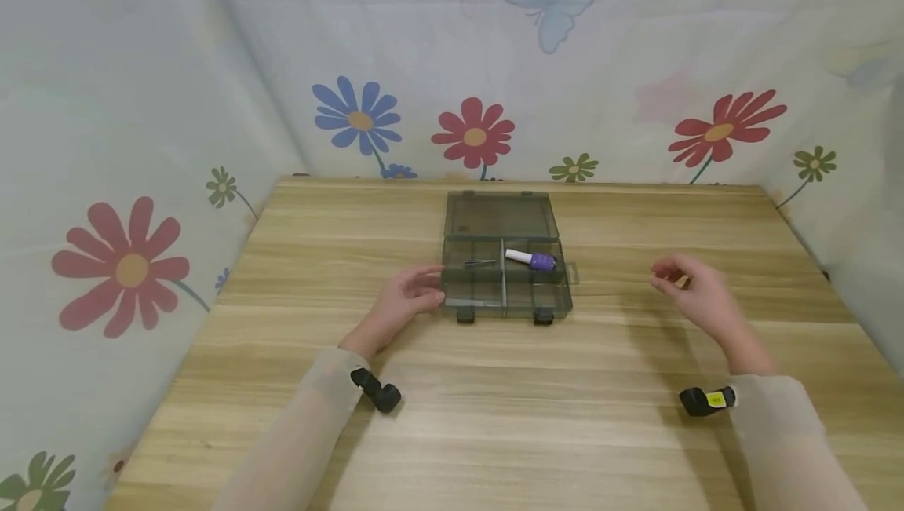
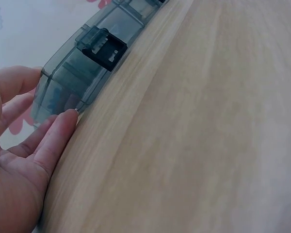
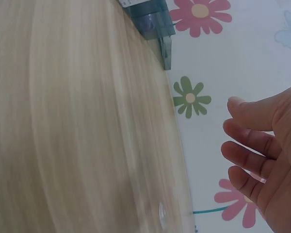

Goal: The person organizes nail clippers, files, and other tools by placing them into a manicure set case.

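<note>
A translucent grey compartment box [image 1: 472, 291] lies on the table with its lid [image 1: 501, 215] laid back toward the wall. In its back right compartment rests a nail polish bottle [image 1: 542, 261], purple with a white cap. The back left compartment holds a small thin metal item [image 1: 480, 262], too small to identify. At the box's left side is my left hand [image 1: 401, 305]; its fingertips [image 2: 67, 118] touch the box's end without gripping it. Off to the right of the box, my right hand [image 1: 699, 297] hovers above the table, fingers loosely bent and holding nothing.
The wooden table [image 1: 494, 417] runs back to a white flower-print curtain [image 1: 424, 48], which also hangs along both sides. Two black latches [image 1: 543, 316] are on the box's front edge, and a clear tab [image 1: 574, 273] sticks out on its right.
</note>
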A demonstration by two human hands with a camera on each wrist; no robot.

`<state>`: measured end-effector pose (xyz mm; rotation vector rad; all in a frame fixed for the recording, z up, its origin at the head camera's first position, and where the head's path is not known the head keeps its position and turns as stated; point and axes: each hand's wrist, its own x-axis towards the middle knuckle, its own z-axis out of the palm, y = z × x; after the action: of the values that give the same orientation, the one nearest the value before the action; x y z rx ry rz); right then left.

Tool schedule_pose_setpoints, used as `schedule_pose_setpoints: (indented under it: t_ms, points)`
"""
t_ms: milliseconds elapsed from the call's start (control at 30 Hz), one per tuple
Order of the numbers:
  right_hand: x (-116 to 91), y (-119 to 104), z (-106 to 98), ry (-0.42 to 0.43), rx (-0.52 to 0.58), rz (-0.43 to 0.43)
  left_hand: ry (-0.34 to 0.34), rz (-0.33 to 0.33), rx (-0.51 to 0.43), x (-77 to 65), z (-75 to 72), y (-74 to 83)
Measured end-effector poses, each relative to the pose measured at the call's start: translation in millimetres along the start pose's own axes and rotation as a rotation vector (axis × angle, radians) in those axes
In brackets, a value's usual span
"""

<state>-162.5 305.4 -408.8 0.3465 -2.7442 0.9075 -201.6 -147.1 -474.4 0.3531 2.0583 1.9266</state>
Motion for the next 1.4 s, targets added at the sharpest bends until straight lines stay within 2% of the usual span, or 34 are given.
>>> schedule_pose_setpoints:
  t_ms: [333,533,700,1033,1400]
  points:
    - [-9,18,-13,0.004,-0.036,0.012,-0.007,0.011,0.000,1.9,-0.5,-0.1]
    - [-12,26,-18,-0.032,-0.026,0.053,-0.003,0.013,0.000,-1.2,0.2,-0.9]
    - [-14,33,-17,-0.060,-0.033,0.082,-0.005,0.029,-0.010,-1.9,0.9,1.1]
    - [-14,47,-13,-0.140,-0.062,0.165,0.000,0.015,-0.018,-0.2,1.0,-0.6]
    - [-15,56,-8,-0.164,-0.091,0.160,0.000,0.030,-0.010,0.0,0.1,-3.5]
